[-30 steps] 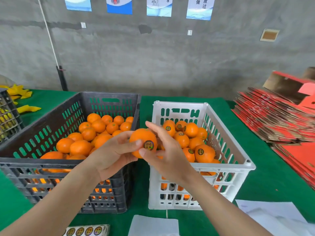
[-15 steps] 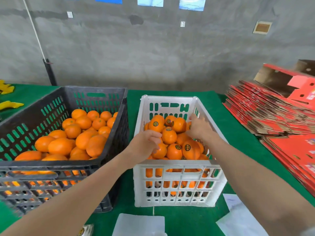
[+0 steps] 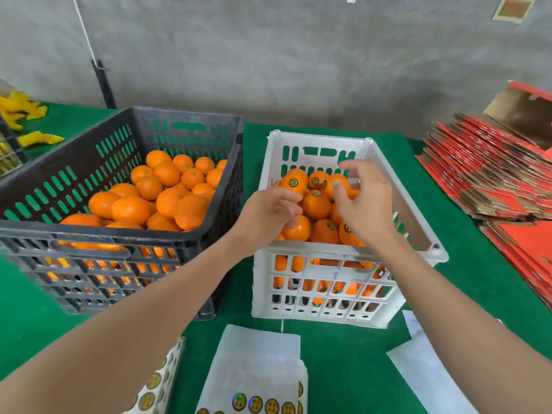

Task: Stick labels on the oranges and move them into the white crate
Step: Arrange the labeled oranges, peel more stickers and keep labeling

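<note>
While the labelled oranges lie heaped in the white crate, the right hand hovers over them with fingers loosely spread and empty. The left hand is at the crate's near left corner, its fingers curled with the tips against one orange; whether it grips it cannot be told. To the left the black crate holds unlabelled oranges, and label sheets lie near on the green cloth.

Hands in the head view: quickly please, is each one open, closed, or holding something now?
Left hand: fingers curled against an orange in the white crate; grip cannot be told.
Right hand: open, holding nothing.
</note>
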Demonstrator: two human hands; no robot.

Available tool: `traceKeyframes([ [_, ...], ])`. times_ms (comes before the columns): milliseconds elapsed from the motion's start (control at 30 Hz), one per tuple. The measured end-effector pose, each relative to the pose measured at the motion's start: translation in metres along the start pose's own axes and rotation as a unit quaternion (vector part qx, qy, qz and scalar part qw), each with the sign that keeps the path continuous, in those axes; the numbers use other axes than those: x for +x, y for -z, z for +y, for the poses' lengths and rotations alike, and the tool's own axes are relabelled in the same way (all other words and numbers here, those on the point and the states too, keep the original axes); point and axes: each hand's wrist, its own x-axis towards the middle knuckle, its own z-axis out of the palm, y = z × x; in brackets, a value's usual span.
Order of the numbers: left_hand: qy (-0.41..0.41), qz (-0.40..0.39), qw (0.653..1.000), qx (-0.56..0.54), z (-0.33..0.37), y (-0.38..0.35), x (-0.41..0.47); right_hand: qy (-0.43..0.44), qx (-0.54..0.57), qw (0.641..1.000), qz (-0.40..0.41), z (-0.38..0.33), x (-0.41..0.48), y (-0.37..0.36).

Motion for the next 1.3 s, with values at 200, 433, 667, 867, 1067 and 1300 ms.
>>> traceKeyframes([
  [200, 0.01, 0.012, 0.995, -0.096, 0.001, 0.006, -0.022, 0.055, 0.068, 0.904, -0.419, -0.054, -0.146, -0.03],
  [433, 0.038, -0.008, 0.997, -0.065, -0.03, 0.01, -0.078, -0.036, -0.145, 0.799, -0.583, -0.034, -0.188, -0.117],
  [667, 0.287, -0.049, 0.952, 0.092, -0.109, 0.025, -0.133, -0.05, -0.116, 0.839, -0.529, -0.044, -0.194, -0.118],
  [867, 0.38, -0.068, 0.921, -0.053, -0.127, 0.034, -0.163, -0.06, 0.045, 0.881, -0.467, -0.076, -0.155, -0.074],
  [1067, 0.401, -0.023, 0.898, -0.18, -0.111, 0.037, -0.158, 0.092, 0.017, 0.967, -0.238, -0.103, -0.175, -0.043],
  [1300, 0.41, -0.006, 0.889, -0.203, -0.109, 0.035, -0.16, 0.027, 0.024, 0.947, -0.32, -0.109, -0.214, -0.047],
])
